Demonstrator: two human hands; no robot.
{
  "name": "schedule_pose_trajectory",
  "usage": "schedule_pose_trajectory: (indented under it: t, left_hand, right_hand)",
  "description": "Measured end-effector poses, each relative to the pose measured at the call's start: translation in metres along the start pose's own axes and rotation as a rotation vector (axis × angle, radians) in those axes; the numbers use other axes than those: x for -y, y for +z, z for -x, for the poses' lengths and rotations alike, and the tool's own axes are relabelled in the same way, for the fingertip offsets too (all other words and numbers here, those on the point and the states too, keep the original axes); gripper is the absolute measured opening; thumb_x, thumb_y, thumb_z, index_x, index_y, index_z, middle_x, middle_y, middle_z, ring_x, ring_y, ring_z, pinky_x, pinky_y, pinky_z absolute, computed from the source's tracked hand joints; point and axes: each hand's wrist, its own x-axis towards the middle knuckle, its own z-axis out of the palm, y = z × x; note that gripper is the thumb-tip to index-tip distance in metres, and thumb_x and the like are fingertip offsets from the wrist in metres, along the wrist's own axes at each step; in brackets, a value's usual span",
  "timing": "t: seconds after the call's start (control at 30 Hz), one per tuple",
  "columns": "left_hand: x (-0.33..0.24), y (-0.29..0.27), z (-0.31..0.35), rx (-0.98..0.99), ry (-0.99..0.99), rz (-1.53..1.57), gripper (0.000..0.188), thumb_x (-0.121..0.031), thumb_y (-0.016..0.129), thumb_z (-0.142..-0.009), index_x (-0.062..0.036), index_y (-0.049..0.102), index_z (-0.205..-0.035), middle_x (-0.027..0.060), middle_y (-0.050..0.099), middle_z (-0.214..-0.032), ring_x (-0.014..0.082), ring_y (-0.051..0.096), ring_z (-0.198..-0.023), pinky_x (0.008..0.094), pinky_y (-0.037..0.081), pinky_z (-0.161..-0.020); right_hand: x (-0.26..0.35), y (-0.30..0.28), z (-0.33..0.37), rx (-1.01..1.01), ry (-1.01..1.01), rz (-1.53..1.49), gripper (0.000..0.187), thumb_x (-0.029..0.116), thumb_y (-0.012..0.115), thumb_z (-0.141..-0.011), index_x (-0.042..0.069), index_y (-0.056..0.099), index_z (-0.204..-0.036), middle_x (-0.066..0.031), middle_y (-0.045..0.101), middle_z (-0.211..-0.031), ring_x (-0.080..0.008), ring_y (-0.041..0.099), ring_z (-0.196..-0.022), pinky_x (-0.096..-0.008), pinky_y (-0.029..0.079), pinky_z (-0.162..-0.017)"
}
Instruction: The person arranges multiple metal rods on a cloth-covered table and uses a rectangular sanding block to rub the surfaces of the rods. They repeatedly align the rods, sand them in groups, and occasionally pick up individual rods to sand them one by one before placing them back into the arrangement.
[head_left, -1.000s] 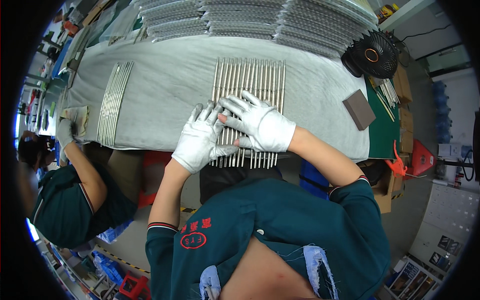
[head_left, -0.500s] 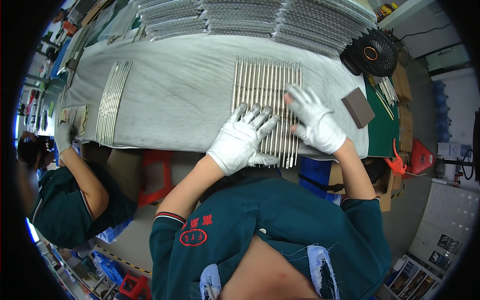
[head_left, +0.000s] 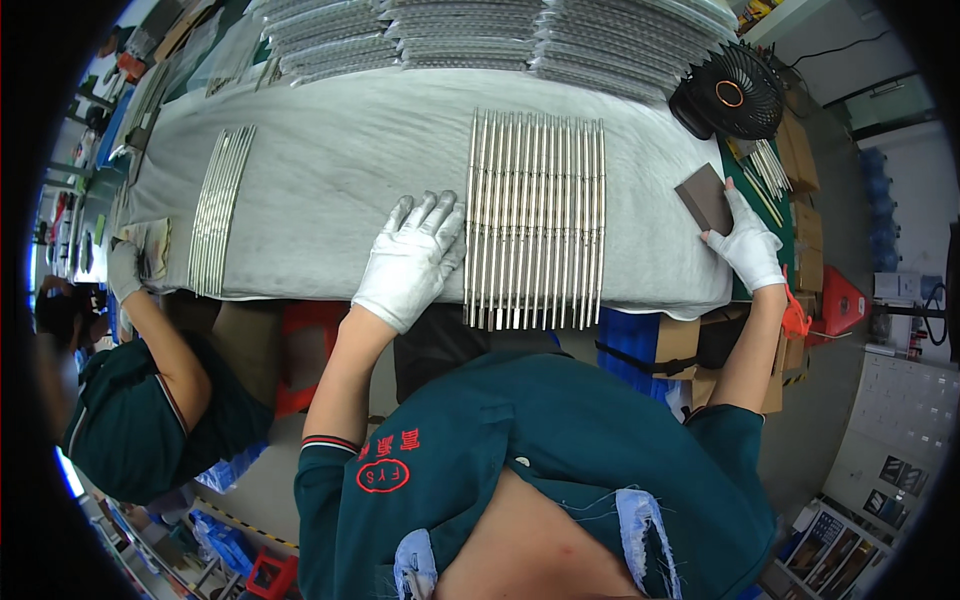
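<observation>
A row of slim metal rods [head_left: 535, 220] lies side by side on the grey cloth [head_left: 330, 190] in front of me. My left hand [head_left: 410, 262], in a white glove with greyed fingertips, lies flat against the row's left side, fingers stretched out and holding nothing. Off to the right, my gloved right hand [head_left: 748, 240] grips the near right end of a brown rectangular block [head_left: 704, 199], thumb on one side and fingers on the other. The block rests at the cloth's right edge.
Plastic-wrapped stacks [head_left: 460, 40] line the table's far side. A black fan [head_left: 730, 93] stands at the far right, near loose rods [head_left: 768, 168]. Another rod bundle [head_left: 220, 212] lies left. At far left, a co-worker's gloved hand [head_left: 126, 270] is beside a cloth.
Both hands have left the rods' tops. My left hand moved left to the row's side; my right hand moved right and took hold of the brown block.
</observation>
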Motion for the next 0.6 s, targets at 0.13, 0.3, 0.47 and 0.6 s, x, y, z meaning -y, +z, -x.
schedule_pose_trajectory:
  t: [0.13, 0.3, 0.47, 0.6]
  left_hand:
    - [0.001, 0.001, 0.002, -0.005, -0.002, 0.016, 0.049, -0.025, 0.054, -0.100, -0.0035, 0.049, -0.144, 0.0167, 0.048, -0.151, 0.0340, 0.043, -0.141, 0.0469, 0.028, -0.120]
    - [-0.001, 0.012, 0.004, -0.083, -0.016, 0.011, 0.048, -0.024, 0.054, -0.099, -0.0035, 0.050, -0.143, 0.0167, 0.050, -0.149, 0.0345, 0.044, -0.140, 0.0489, 0.030, -0.119]
    - [-0.001, 0.014, 0.002, -0.162, 0.016, 0.019, 0.047, -0.024, 0.056, -0.098, -0.0039, 0.053, -0.140, 0.0166, 0.052, -0.146, 0.0351, 0.047, -0.137, 0.0497, 0.031, -0.118]
    - [-0.002, 0.015, 0.005, -0.171, 0.002, 0.032, 0.047, -0.023, 0.057, -0.097, -0.0035, 0.053, -0.140, 0.0166, 0.052, -0.146, 0.0349, 0.047, -0.137, 0.0500, 0.032, -0.118]
  right_hand:
    - [-0.002, -0.019, -0.004, -0.294, -0.202, -0.185, 0.085, 0.026, 0.079, -0.077, 0.013, 0.043, -0.152, -0.0123, 0.057, -0.144, -0.0303, 0.059, -0.127, -0.0382, 0.048, -0.102]
    - [0.091, -0.027, -0.042, -0.535, -0.611, -0.056, 0.076, 0.031, 0.082, -0.075, 0.019, 0.052, -0.144, -0.0087, 0.050, -0.149, -0.0283, 0.055, -0.128, -0.0437, 0.042, -0.110]
    - [0.144, 0.011, -0.095, -0.674, -0.797, 0.182, 0.059, 0.037, 0.080, -0.076, 0.029, 0.065, -0.132, -0.0049, 0.049, -0.151, -0.0254, 0.051, -0.133, -0.0511, 0.032, -0.116]
    - [0.140, 0.023, -0.104, -0.675, -0.798, -0.012, 0.053, 0.036, 0.077, -0.081, 0.022, 0.065, -0.131, -0.0044, 0.053, -0.146, -0.0265, 0.052, -0.130, -0.0528, 0.033, -0.115]
